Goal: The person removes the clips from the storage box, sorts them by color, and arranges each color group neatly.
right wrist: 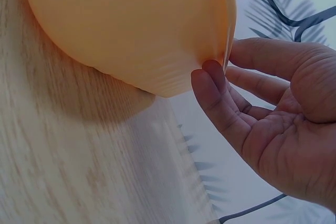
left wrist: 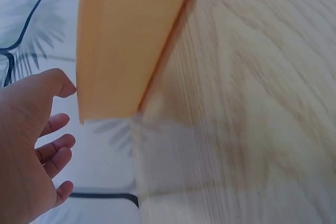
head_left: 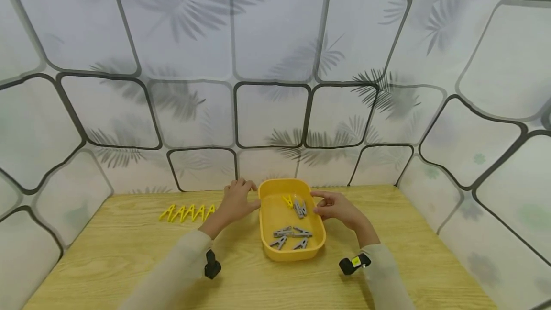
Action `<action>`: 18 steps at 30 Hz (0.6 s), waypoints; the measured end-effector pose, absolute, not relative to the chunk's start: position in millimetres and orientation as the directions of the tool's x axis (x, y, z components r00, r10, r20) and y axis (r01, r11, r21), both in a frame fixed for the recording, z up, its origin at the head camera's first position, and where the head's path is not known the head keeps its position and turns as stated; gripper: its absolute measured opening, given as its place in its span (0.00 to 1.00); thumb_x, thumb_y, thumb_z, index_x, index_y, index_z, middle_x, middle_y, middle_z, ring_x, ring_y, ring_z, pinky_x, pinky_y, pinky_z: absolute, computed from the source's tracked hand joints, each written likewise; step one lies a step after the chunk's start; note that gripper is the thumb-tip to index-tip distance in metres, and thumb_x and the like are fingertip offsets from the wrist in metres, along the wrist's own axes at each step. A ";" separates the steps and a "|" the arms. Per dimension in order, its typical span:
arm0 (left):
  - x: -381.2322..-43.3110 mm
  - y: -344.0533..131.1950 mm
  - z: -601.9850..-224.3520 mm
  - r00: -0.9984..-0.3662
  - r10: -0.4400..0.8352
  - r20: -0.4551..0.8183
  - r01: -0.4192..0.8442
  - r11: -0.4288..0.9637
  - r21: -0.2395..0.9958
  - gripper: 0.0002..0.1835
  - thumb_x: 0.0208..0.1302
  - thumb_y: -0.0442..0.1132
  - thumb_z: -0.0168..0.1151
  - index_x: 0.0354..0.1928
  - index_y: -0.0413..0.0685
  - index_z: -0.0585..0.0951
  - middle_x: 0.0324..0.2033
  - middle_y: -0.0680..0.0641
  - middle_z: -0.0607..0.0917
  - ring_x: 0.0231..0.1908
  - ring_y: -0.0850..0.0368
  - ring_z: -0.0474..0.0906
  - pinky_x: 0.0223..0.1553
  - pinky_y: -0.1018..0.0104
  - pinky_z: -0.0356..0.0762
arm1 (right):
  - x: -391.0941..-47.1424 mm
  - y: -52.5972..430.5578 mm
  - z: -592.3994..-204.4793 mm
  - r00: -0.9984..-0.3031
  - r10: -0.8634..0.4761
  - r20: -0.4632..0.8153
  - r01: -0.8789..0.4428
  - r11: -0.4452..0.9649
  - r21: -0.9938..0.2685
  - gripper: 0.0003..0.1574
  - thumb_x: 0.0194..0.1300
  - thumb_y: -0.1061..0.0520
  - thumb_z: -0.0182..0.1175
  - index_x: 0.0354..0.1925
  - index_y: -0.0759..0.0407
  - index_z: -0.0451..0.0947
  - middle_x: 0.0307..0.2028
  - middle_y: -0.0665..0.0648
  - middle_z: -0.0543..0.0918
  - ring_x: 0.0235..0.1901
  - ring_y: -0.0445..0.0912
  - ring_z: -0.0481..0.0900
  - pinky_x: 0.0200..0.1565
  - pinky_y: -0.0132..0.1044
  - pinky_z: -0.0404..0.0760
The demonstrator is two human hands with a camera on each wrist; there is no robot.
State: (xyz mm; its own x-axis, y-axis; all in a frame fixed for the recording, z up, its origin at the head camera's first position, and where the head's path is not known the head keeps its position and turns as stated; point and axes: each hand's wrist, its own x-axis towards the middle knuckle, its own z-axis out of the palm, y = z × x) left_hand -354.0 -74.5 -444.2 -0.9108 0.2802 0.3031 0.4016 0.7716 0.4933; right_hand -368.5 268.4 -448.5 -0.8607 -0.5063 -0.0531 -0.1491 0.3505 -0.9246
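Note:
A yellow plastic basin rests on the table between the two hands. Inside it lie several grey clothespins near the front and a few more farther back, beside a yellow clothespin. My left hand is at the basin's left side; in the left wrist view its thumb meets the rim while the other fingers stay loosely bent, apart from the wall. At the right side, my right hand pinches the basin's rim between thumb and fingers, as the right wrist view shows.
Several yellow clothespins stand in a row on the wooden table, left of the left hand. Patterned cloth with leaf prints rises behind the table and along both sides. Each wrist wears a small black camera.

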 end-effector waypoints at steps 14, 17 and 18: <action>-368.5 -27.6 -445.4 -0.826 0.458 0.330 0.556 0.760 0.337 0.16 0.63 0.42 0.66 0.49 0.43 0.81 0.41 0.44 0.76 0.43 0.46 0.67 0.50 0.46 0.66 | -367.9 268.9 -450.0 -0.865 -0.500 -0.048 -0.157 0.360 -0.920 0.41 0.71 0.60 0.63 0.75 0.67 0.60 0.41 0.59 0.83 0.36 0.46 0.85 0.44 0.44 0.87; -371.1 -22.2 -446.8 -0.813 0.480 0.328 0.573 0.761 0.305 0.14 0.63 0.42 0.66 0.48 0.44 0.80 0.40 0.44 0.76 0.43 0.46 0.67 0.52 0.45 0.67 | -367.7 268.9 -449.7 -0.866 -0.498 -0.050 -0.155 0.361 -0.919 0.40 0.71 0.60 0.63 0.75 0.67 0.60 0.41 0.60 0.83 0.36 0.46 0.85 0.43 0.43 0.87; -372.0 -20.8 -447.5 -0.808 0.487 0.331 0.578 0.761 0.294 0.14 0.63 0.41 0.66 0.48 0.44 0.80 0.40 0.44 0.77 0.43 0.45 0.67 0.52 0.45 0.67 | -367.5 268.9 -449.4 -0.866 -0.498 -0.050 -0.155 0.361 -0.920 0.40 0.71 0.60 0.63 0.75 0.67 0.60 0.41 0.60 0.83 0.36 0.46 0.85 0.43 0.44 0.87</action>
State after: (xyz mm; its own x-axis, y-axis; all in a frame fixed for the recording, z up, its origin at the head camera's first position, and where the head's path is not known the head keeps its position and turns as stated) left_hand -372.0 -20.8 -447.5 -0.8084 0.4867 0.3310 0.5785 0.7609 0.2939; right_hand -367.5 268.9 -449.4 -0.8659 -0.4978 -0.0497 -0.1545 0.3605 -0.9199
